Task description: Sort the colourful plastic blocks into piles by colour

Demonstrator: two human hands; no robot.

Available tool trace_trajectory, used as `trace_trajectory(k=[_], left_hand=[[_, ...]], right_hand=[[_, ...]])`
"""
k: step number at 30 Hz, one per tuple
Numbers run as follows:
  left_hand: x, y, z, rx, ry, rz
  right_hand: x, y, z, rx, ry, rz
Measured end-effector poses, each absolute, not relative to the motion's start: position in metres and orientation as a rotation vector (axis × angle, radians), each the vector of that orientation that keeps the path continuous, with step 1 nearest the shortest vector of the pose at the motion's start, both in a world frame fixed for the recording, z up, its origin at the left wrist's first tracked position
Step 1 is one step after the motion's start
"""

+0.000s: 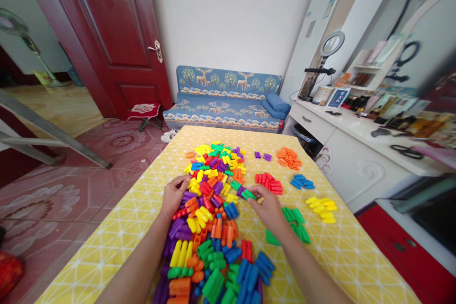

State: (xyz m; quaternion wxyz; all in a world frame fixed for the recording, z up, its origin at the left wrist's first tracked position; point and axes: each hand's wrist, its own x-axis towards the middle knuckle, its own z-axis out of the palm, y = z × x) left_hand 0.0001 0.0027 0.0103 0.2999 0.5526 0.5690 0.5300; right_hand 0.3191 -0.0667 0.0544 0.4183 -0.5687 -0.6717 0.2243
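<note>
A long heap of colourful plastic building pieces [210, 187] runs down the middle of the table, in yellow, red, green, purple, orange and blue. My left hand [175, 195] lies against the heap's left edge, its fingers loosely bent and apart, touching the outer pieces and holding nothing I can see. On the right side of the heap, my right hand [266, 205] pinches a green piece [248, 194] between thumb and fingers. A purple piece [241, 191] lies right beside it. Near that hand are separate groups of red pieces [269, 183] and green pieces [294, 216].
Farther right sit groups of orange pieces [288, 158], blue pieces [302, 181], yellow pieces [322, 209] and a few purple pieces [266, 156]. A yellow patterned cloth [135, 228] covers the table. Beyond are a blue sofa [228, 104] and, rightward, a white dresser [338, 147].
</note>
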Motion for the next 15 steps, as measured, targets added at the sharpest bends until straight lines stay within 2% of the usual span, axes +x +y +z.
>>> trace_trajectory(k=[7,15], left_hand=[[-0.001,0.004,0.008,1.45,1.5,1.404],[-0.002,0.003,0.008,1.439,1.515,1.411]], right_hand=[[0.418,-0.089,0.043,-1.631,-1.627,0.389],[0.435,-0.088,0.031,-1.549,-1.62,0.457]])
